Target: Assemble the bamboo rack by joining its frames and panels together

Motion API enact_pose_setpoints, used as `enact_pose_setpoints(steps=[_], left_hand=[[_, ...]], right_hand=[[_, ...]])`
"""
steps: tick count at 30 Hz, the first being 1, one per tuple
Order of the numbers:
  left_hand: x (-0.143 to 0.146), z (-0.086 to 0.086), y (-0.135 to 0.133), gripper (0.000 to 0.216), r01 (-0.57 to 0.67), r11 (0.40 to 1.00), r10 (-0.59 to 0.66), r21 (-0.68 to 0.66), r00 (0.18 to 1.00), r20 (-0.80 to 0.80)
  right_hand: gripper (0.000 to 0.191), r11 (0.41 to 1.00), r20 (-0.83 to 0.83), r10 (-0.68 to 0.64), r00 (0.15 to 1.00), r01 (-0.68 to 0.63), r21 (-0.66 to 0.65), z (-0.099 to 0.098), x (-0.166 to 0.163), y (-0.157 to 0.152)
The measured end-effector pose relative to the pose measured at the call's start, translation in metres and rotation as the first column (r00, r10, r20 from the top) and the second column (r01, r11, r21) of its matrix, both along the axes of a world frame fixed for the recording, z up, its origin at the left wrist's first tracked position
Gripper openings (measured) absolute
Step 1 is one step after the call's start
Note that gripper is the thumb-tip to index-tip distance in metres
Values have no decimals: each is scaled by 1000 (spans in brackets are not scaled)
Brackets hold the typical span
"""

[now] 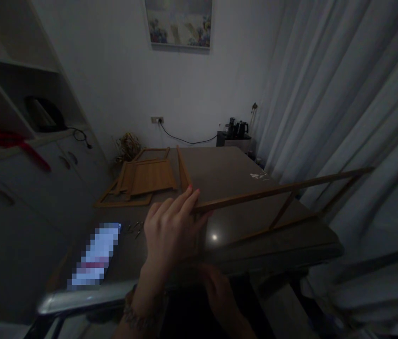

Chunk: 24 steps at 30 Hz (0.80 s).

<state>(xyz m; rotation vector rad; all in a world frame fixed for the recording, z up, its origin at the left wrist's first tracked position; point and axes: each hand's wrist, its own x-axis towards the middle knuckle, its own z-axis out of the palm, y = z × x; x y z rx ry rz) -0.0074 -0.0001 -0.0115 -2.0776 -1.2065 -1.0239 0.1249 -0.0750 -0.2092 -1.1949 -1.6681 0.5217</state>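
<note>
My left hand (172, 228) is closed round the near end of a long wooden frame (283, 190). The frame stands on edge over the dark table (227, 169) and reaches right, past the table's edge toward the curtain. Its lower rail (272, 228) rests near the table's front right. My right hand (220, 292) sits lower, in shadow at the table's near edge below the frame's corner; its fingers are too dark to read.
More wooden panels and frames (145, 181) lie stacked at the table's far left. Small metal parts (133, 228) and a blurred flat object (96, 256) lie near the left hand. A kettle (238, 128) stands by the wall, cabinets (25, 188) at left, curtains (343, 117) at right.
</note>
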Motion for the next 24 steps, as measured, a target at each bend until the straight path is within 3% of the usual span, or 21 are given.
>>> enact_pose_setpoints(steps=[3, 7, 12, 18, 24], left_hand=[[0, 0, 0, 41, -4, 1000, 4, 4, 1000, 3], [0, 0, 0, 41, -8, 1000, 8, -14, 1000, 2], [0, 0, -1, 41, -2, 1000, 2, -8, 1000, 7], [0, 1, 0, 40, 18, 1000, -18, -1, 1000, 21], [0, 1, 0, 41, 7, 1000, -7, -26, 1000, 6]], right_hand=[[35, 997, -44, -30, 999, 27, -70, -2, 1, -3], [25, 991, -49, 12, 999, -18, -132, -7, 1, -3], [25, 999, 52, 32, 998, -31, -11, -11, 4, 1], [35, 984, 234, -141, 962, 110, 138, -7, 9, -1], [25, 962, 373, -264, 889, 214, 170, 0, 4, -5]])
